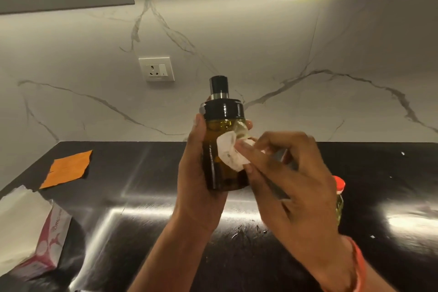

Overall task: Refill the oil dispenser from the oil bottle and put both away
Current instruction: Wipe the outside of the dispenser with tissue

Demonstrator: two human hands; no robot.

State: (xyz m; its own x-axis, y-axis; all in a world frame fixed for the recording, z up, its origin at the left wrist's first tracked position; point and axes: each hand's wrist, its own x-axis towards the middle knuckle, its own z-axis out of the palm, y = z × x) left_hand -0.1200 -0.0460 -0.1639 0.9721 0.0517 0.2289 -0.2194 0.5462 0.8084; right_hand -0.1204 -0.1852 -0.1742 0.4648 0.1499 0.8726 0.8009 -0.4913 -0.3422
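Observation:
My left hand holds the oil dispenser upright above the black counter. It is a dark amber glass jar with a black cap and pump top. My right hand pinches a crumpled white tissue and presses it against the jar's side. The oil bottle, with yellow oil and a red cap, stands on the counter behind my right hand and is mostly hidden by it.
The glossy black counter meets a white marble backsplash with a wall socket. An orange cloth lies at the left. A pink and white tissue pack sits at the near left edge. Small oil drops mark the counter below my hands.

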